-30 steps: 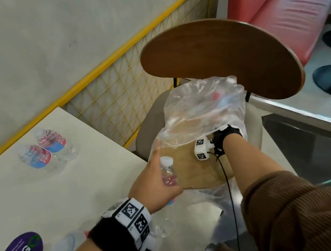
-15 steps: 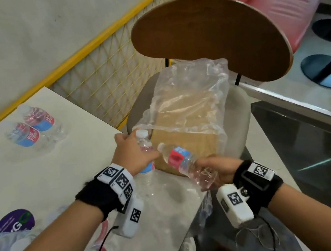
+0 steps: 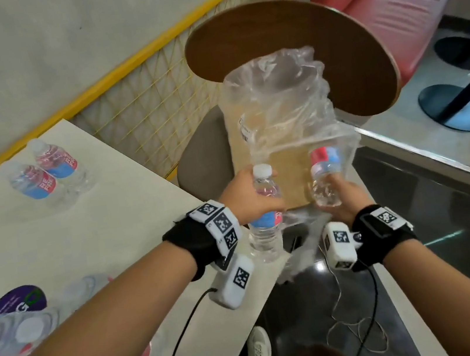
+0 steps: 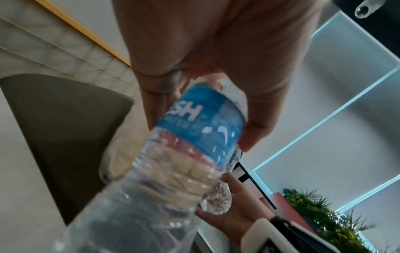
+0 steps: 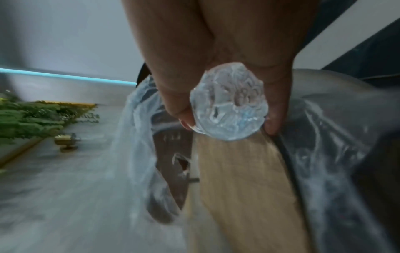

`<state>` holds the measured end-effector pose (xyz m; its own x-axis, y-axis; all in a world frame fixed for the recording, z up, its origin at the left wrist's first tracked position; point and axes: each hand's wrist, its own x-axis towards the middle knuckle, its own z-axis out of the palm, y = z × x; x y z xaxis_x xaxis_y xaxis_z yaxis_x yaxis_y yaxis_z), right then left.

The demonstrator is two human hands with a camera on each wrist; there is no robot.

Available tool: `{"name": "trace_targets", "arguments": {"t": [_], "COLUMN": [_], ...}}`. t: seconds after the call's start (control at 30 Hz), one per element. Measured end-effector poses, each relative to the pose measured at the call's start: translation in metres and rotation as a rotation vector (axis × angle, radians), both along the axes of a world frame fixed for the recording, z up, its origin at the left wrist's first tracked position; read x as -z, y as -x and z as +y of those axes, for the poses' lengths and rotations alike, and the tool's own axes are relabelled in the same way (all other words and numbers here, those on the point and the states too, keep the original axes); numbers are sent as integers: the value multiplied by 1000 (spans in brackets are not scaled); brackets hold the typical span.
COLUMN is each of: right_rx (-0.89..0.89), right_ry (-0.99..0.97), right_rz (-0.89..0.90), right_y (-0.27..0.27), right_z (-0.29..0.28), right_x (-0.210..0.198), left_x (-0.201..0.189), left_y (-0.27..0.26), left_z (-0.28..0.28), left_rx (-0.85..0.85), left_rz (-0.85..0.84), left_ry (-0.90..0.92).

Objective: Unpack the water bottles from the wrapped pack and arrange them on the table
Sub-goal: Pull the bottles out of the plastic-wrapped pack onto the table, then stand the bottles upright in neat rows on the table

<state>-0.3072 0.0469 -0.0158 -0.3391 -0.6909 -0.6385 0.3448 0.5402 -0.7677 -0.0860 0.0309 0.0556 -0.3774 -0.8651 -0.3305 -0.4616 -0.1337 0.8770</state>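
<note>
My left hand (image 3: 243, 198) grips an upright water bottle (image 3: 267, 222) with a white cap and a red and blue label, at the table's right edge; the left wrist view shows its label (image 4: 203, 126) under my fingers. My right hand (image 3: 341, 198) holds a second bottle (image 3: 324, 177) by its base, tilted away towards the clear plastic wrap (image 3: 281, 109) on the chair; its ribbed bottom (image 5: 229, 102) fills the right wrist view. Two more bottles (image 3: 48, 173) lie on the white table (image 3: 112, 228) at the far left.
The crumpled wrap lies over a cardboard sheet (image 3: 284, 167) on a chair with a round wooden back (image 3: 329, 39). Several bottles in wrap (image 3: 3, 337) sit at the table's near left, beside a purple sticker (image 3: 16, 301). A yellow mesh barrier (image 3: 153, 98) runs behind.
My right hand has come out of the wrap with a bottle and drawn back towards me. My left hand has stayed at the table edge with its bottle.
</note>
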Motion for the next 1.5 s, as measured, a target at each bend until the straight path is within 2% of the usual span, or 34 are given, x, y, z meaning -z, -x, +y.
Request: {"name": "trace_targets", "arguments": {"t": [0.1, 0.27, 0.33, 0.4, 0.5, 0.6, 0.63, 0.67, 0.77, 0.8, 0.97, 1.1, 1.2, 1.27, 1.4, 1.43, 1.5], "right_rx": [31, -139, -216, -349, -597, -699, -709, -730, -908, -953, -1161, -1249, -1331, -1284, -916, -879, -915], "right_ry": [57, 4, -40, -131, -251, -191, -163, -125, 24, 58, 238, 245, 228, 152, 9, -24, -55], "right_rz": [62, 196, 122, -79, -212, -359, -347, -251, 251, 334, 473, 539, 595, 530, 38, -46, -95], "right_y": [15, 7, 0, -10, -34, -70, -86, -101, -142, -155, -201, -214, -212, -203, -199, -202, -212], "right_z": [-10, 26, 47, 68, 98, 116, 119, 121, 118, 118, 120, 121, 116, 109, 97, 95, 95], "right_x": [-15, -17, -9, 1, 15, 28, 31, 34, 42, 44, 43, 40, 34, 23, -17, -24, -28], "left_x": [-5, -20, -25, -24, -16, -7, -5, -3, 3, 3, 2, -4, -22, -42, -78, -84, -87], "left_y": [-13, -58, -81, -103, -127, -137, -139, -140, -142, -142, -133, -131, -137, -147, -193, -209, -240], "left_z": [-2, 9, 16, 23, 33, 40, 42, 45, 54, 56, 68, 74, 77, 79, 90, 95, 109], "left_rx": [-44, -142, -134, -114, -55, 54, 101, 144, 182, 179, 290, 359, 344, 310, 178, 131, 42], "left_rz": [-25, 30, 26, -11, -158, -327, -385, -439, -516, -522, -646, -758, -790, -762, -687, -679, -668], "left_ry": [69, 45, 44, 31, 44, 60, 58, 59, 70, 80, 85, 93, 98, 141, 197, 204, 200]}}
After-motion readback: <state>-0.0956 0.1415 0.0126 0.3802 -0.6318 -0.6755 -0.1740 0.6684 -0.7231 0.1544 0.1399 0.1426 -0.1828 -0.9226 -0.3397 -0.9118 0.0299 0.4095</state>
